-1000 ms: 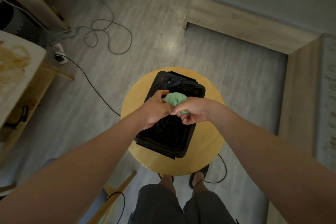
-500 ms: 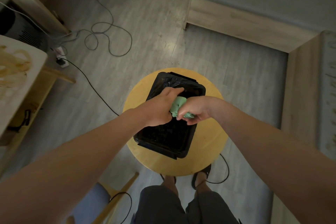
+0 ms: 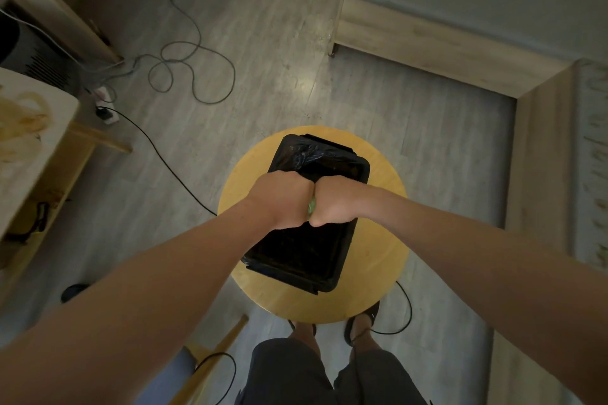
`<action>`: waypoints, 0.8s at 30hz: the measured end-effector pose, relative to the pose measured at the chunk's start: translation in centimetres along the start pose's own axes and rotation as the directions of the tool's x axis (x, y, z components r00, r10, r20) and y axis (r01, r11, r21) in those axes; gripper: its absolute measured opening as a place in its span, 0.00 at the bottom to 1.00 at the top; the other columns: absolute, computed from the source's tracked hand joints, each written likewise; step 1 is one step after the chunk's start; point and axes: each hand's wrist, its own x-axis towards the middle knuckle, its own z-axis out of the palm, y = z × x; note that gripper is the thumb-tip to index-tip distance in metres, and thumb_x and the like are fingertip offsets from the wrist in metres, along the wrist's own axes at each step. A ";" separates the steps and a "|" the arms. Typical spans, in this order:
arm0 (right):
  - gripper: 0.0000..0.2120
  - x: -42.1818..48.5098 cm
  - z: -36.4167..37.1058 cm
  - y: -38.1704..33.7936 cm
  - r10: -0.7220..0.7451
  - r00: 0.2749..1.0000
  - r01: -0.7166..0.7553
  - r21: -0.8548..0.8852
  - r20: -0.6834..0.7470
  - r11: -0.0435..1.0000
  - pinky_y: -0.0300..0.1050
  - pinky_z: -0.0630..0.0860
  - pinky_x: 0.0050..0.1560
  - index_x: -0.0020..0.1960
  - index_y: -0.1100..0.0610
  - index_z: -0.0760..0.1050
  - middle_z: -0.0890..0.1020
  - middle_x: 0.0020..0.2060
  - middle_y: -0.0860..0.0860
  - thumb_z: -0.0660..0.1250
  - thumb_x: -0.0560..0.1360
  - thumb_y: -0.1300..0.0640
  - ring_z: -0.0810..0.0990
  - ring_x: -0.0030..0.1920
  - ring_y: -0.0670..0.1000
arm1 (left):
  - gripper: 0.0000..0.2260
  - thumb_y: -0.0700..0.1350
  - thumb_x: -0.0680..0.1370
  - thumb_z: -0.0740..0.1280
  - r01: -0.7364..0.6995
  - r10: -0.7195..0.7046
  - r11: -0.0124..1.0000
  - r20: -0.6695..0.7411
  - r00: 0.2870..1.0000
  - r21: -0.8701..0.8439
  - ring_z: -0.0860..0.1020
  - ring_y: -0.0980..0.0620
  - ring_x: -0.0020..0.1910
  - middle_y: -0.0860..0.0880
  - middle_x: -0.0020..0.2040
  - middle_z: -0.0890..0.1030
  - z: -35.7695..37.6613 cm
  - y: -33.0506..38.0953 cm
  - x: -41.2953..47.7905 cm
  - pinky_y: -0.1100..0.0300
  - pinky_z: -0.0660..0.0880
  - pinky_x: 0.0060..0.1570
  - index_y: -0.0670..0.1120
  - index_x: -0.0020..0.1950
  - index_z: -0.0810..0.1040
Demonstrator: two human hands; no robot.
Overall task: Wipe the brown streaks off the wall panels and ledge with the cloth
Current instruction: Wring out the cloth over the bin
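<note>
Wringing out, by the look of it, the small green cloth (image 3: 311,207) above the black rectangular plastic-lined tray (image 3: 306,256), itself set on the round yellow wooden surface (image 3: 381,286). Clenched tight round the cloth with both the left hand (image 3: 283,199) and the right hand (image 3: 339,204), fists pressed knuckle to knuckle, leaving only a thin green sliver visible in the seam between. Cannot tell how wet the cloth is, nor spot any dripping. To do this step well: twist the fists in opposite directions rather than merely squeezing, hold low and centred over the tray to catch any runoff inside the liner and off the wood, and stop at damp, not dripping, so as to lift brown residue rather than smear it about. Refold afterwards to present a clean face for the next pass. Probably some way short of finished, judging from the loopy brown streaks (image 3: 23,118) plain on the pale white panel (image 3: 49,141) at the far left, well apart from the hands. Mind the black cable (image 3: 171,171) trailing across the grey plank floor (image 3: 279,75) between the surface and that panel when turning over there with the cloth.
</note>
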 end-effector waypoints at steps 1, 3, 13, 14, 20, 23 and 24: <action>0.14 0.1 0.3 -0.1 -0.020 0.997 0.016 -0.053 -0.068 0.998 0.46 0.66 0.31 0.32 0.56 0.70 0.72 0.26 0.50 0.72 0.72 0.57 0.69 0.27 0.51 | 0.09 0.45 0.75 0.67 0.018 -0.018 1.000 0.016 1.000 -0.011 0.73 0.50 0.29 0.52 0.33 0.74 -0.1 0.0 0.1 0.57 0.71 0.32 0.51 0.36 0.70; 0.12 0.3 0.8 -0.2 -0.047 0.979 0.026 -0.109 -0.196 0.994 0.45 0.69 0.31 0.33 0.56 0.72 0.75 0.28 0.50 0.72 0.72 0.57 0.74 0.29 0.51 | 0.06 0.43 0.73 0.67 0.051 -0.049 0.997 0.039 0.998 -0.051 0.75 0.49 0.31 0.50 0.33 0.76 0.0 -0.1 0.5 0.57 0.72 0.31 0.50 0.37 0.74; 0.05 1.8 4.0 0.4 -0.136 0.852 -0.034 -0.313 -0.506 0.949 0.47 0.68 0.31 0.47 0.57 0.67 0.68 0.31 0.48 0.62 0.80 0.58 0.69 0.29 0.52 | 0.06 0.37 0.73 0.64 0.161 -0.072 0.928 0.261 0.963 -0.335 0.73 0.46 0.31 0.45 0.32 0.75 1.3 -0.7 1.7 0.54 0.68 0.30 0.44 0.37 0.75; 0.05 2.0 4.4 0.5 -0.132 0.853 -0.031 -0.302 -0.505 0.953 0.47 0.68 0.32 0.48 0.56 0.67 0.69 0.32 0.48 0.63 0.80 0.57 0.71 0.30 0.53 | 0.06 0.37 0.73 0.64 0.156 -0.061 0.931 0.279 0.958 -0.331 0.73 0.46 0.31 0.45 0.32 0.75 1.5 -0.8 1.7 0.54 0.68 0.30 0.45 0.37 0.75; 0.06 3.3 3.0 1.1 -0.012 0.972 0.001 -0.044 -0.236 0.999 0.48 0.76 0.36 0.43 0.56 0.72 0.79 0.39 0.51 0.69 0.74 0.56 0.80 0.39 0.56 | 0.09 0.45 0.78 0.66 0.096 -0.088 0.966 0.046 0.995 -0.241 0.76 0.45 0.38 0.46 0.46 0.76 3.9 -0.9 0.8 0.52 0.70 0.35 0.46 0.56 0.69; 0.09 3.2 1.4 1.9 0.139 0.990 -0.137 0.211 0.003 0.968 0.44 0.71 0.30 0.46 0.57 0.76 0.78 0.35 0.52 0.75 0.71 0.56 0.77 0.32 0.53 | 0.28 0.46 0.77 0.70 -0.021 -0.015 0.971 -0.150 0.989 -0.237 0.78 0.40 0.50 0.43 0.62 0.72 5.9 -1.3 0.3 0.48 0.75 0.39 0.43 0.74 0.64; 0.11 3.0 0.9 2.2 0.178 0.981 -0.195 0.298 0.084 0.935 0.43 0.68 0.29 0.46 0.58 0.75 0.75 0.33 0.52 0.76 0.71 0.56 0.72 0.29 0.51 | 0.32 0.44 0.76 0.70 -0.076 0.015 0.965 -0.238 0.971 -0.250 0.78 0.40 0.55 0.42 0.66 0.70 6.3 -1.4 0.1 0.47 0.78 0.42 0.42 0.77 0.62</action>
